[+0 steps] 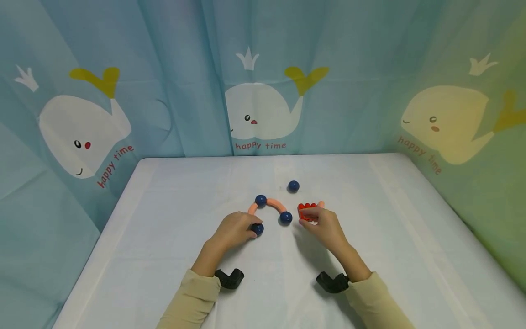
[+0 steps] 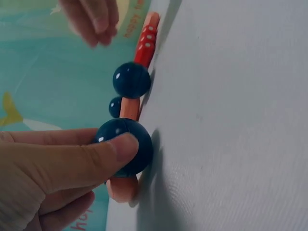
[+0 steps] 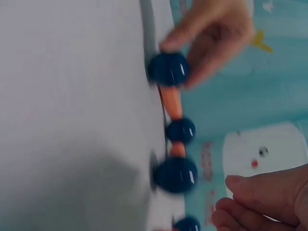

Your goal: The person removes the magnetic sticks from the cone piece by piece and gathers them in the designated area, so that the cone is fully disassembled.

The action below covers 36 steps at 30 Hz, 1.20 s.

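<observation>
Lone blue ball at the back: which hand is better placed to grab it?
Likely the right hand: it looks empty and sits nearer the lone blue ball, while the left hand pinches another blue ball.

A blue curtain [image 1: 185, 91], creased in vertical folds, hangs behind the table [image 1: 135, 256] and along both sides, shading to yellow-green at right. It bears three printed white whales, each with a yellow fluke, a cheek spot and a white crown above. The left whale [image 1: 78, 128] is tilted, its red lettering [image 1: 115, 166], "happy time", slanting upward. The middle whale [image 1: 263, 109] lies level over horizontal lettering, its left side cut straight by a fold. The right whale [image 1: 448, 114] tilts oppositely, its lettering slanting downward. The table is white, with rounded far corners.
</observation>
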Available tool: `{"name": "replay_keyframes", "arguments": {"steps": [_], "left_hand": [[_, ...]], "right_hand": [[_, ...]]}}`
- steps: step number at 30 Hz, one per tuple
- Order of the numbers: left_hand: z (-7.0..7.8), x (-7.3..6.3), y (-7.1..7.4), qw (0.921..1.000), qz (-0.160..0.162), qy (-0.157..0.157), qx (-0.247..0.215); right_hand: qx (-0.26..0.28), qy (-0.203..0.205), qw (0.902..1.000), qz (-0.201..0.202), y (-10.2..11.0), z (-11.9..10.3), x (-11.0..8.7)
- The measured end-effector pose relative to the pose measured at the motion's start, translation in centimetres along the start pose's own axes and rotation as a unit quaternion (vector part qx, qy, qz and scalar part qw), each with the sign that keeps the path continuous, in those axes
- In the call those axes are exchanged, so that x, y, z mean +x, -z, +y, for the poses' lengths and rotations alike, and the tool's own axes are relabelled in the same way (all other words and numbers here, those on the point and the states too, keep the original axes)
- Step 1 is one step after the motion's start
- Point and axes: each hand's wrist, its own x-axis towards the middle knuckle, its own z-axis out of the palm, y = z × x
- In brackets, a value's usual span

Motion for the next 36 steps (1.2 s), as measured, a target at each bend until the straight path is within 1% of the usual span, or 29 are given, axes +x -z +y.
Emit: {"name": "replay_keyframes", "arguments": {"steps": [3,6,11,15,17,19,21,23,26,30,33,36], "left_hand": [[0.4,0.1,0.0,0.9998,-0.005,-0.013,0.011],[0.9,0.1,0.1,0.9994,-0.010,-0.023,0.025],[1.4,0.2,-0.1,0.9985,-0.011,-0.043,0.030],[1.2,0.2,-0.4,0.9980,-0.008,-0.060,0.019],[0.8,0.1,-0.4,0.9984,-0.004,-0.056,0.010],[0.4,0.0,-0.3,0.9990,-0.004,-0.044,0.000],[0.0,-0.1,-0.3,0.9993,-0.002,-0.036,-0.007],[-0.2,-0.1,-0.4,0.9993,0.004,-0.038,-0.005],[-0.6,0.0,-0.8,0.9973,0.024,-0.063,0.028],[-0.7,0.1,-1.3,0.9900,0.065,-0.095,0.081],[-0.5,0.2,-1.6,0.9855,0.079,-0.109,0.103],[-0.2,0.2,-1.7,0.9828,0.085,-0.116,0.116]], "right_hand": [[0.027,0.031,0.9986,-0.032,-1.3,-0.7,0.2],[0.045,0.045,0.9954,-0.071,-2.2,-1.1,0.3],[0.055,0.035,0.9908,-0.119,-3.1,-1.6,0.5],[0.065,0.017,0.9884,-0.136,-3.6,-1.7,0.5],[0.069,0.012,0.9877,-0.140,-3.8,-1.7,0.5],[0.070,0.011,0.9865,-0.148,-4.1,-1.8,0.5],[0.073,0.015,0.9842,-0.161,-4.3,-1.8,0.5],[0.071,0.025,0.9820,-0.173,-4.6,-1.8,0.6],[0.074,0.037,0.9793,-0.185,-4.9,-1.8,0.7],[0.073,0.048,0.9781,-0.189,-5.3,-1.9,0.8],[0.066,0.056,0.9778,-0.190,-5.5,-2.2,0.8],[0.060,0.056,0.9777,-0.193,-5.6,-2.5,0.8]]}}
